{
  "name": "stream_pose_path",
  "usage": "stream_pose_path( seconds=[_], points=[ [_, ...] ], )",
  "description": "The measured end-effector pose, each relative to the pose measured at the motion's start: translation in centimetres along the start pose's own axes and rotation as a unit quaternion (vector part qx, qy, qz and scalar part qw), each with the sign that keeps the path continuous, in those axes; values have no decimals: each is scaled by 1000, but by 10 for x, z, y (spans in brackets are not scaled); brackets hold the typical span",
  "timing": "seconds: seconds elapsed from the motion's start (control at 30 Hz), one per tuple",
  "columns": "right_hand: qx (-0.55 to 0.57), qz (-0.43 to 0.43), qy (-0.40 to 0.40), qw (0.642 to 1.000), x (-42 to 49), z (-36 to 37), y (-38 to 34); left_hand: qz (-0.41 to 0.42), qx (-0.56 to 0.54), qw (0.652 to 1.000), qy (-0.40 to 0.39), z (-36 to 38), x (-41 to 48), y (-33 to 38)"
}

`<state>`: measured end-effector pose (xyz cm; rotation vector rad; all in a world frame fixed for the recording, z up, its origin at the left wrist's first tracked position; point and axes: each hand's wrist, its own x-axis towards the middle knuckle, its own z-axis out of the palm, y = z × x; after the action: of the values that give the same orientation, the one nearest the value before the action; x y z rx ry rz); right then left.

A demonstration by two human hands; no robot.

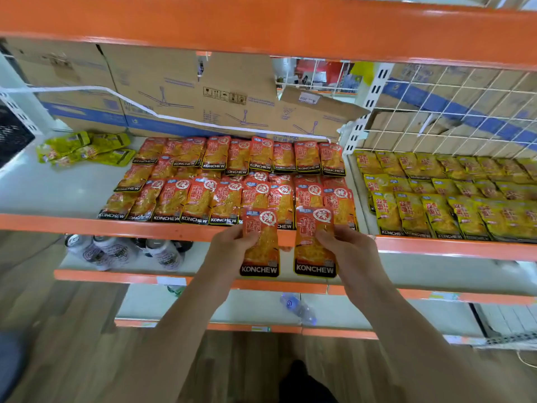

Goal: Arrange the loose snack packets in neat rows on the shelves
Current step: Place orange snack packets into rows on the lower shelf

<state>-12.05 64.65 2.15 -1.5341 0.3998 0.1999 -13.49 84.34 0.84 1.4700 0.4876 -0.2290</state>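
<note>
Head view: I see a white shelf [58, 193] with an orange front edge and cardboard boxes [162, 91] behind. At that edge, before the shelved red rows [197, 199], my left hand [229, 242] pinches one red KONCHEW packet [263, 254] and my right hand [348, 245] grips a second red packet [312, 254].

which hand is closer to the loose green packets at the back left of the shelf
Left. The left hand, holding a red packet at the shelf front, lies right of and in front of the green packets; the right hand, holding a second red packet, is farther right.
</note>
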Motion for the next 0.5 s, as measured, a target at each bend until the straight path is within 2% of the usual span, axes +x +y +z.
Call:
stream_pose_path(
  seconds=[0.3, 0.5],
  points=[
    [-63, -39, 42, 996, 46, -15, -18, 86, 86, 993, 15, 32, 29, 31],
    [-98, -82, 75, 989, 103, -39, -37, 110, 157, 980, 45, 72, 74, 53]
  ],
)
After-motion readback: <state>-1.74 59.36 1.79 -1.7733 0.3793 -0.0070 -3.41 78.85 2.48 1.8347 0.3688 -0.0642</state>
